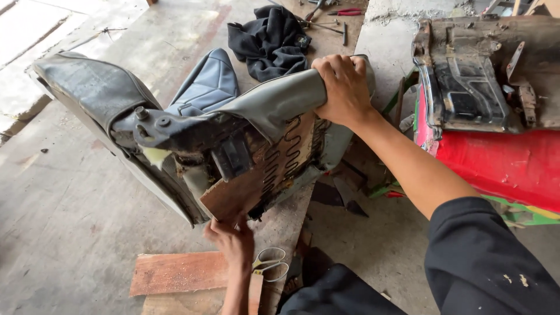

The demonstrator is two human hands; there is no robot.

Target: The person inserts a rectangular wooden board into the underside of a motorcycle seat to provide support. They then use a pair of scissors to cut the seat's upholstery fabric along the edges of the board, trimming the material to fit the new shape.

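A worn grey car seat (192,128) lies on its side on a wooden bench, its underside with zigzag springs (286,154) and black metal frame (175,131) facing me. My right hand (344,87) grips the seat's upper edge, closed over the loose grey cover. My left hand (233,242) is below the seat, fingers on the lower edge of a brown board (245,189) that lines the underside. Scissors (269,263) lie on the bench just right of my left wrist.
A black cloth (271,41) lies behind the seat, with red-handled pliers (347,11) and other tools past it. A red vehicle body with a rusty, dirty metal panel (484,87) stands at the right. A reddish plank (175,273) lies on the concrete floor.
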